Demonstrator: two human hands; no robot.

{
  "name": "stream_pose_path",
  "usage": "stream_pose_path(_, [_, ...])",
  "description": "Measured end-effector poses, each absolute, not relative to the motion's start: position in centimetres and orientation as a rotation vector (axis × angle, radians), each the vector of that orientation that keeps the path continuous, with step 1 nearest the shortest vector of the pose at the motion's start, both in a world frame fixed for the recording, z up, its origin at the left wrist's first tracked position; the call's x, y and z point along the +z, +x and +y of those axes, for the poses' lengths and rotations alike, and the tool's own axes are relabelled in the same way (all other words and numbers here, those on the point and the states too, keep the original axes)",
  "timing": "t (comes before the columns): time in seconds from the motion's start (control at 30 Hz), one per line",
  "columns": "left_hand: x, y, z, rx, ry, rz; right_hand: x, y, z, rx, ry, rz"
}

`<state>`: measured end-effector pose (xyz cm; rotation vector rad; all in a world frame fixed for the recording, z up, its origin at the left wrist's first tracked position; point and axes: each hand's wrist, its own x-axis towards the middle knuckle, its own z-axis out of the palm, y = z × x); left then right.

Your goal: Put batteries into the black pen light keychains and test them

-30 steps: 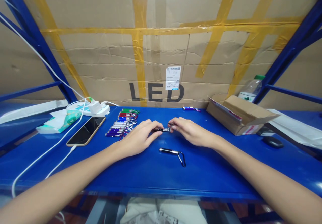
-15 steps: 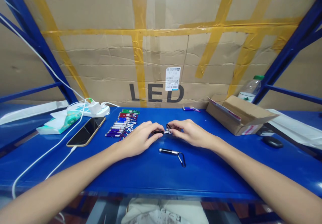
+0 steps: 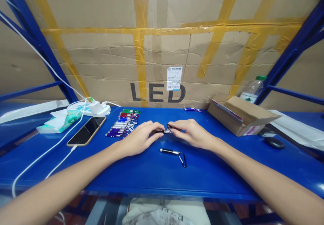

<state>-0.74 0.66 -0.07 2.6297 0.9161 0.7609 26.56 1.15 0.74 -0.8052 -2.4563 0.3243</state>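
Between my hands is a small black penlight (image 3: 167,131) with a silver end. My left hand (image 3: 142,138) pinches its dark barrel between thumb and fingers. My right hand (image 3: 193,133) grips the black carabiner clip (image 3: 169,126) at the silver end, most of it hidden by the fingers. A second black penlight (image 3: 169,151) with a black carabiner lies on the blue table (image 3: 141,177) just below my hands. To the left, beyond my left hand, a row of green, red, blue, silver and purple penlights (image 3: 120,124) lies with clips pointing right.
A blue penlight (image 3: 189,109) lies near the back. At right stand an open cardboard box (image 3: 249,117), a black mouse (image 3: 274,143) and a bottle (image 3: 254,88). At left are a phone (image 3: 86,131), a tissue pack (image 3: 59,122), a power strip (image 3: 84,109) and white cables.
Both hands stay almost in place around the black penlight. My right fingers have shifted slightly at the clip end.
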Motion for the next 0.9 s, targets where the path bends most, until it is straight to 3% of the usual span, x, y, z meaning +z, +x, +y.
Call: stream_pose_path(0.9, [0.34,-0.57,0.80,0.796,2.483,0.825,1.19,26.44,0.59,0.032,-0.695,-2.455])
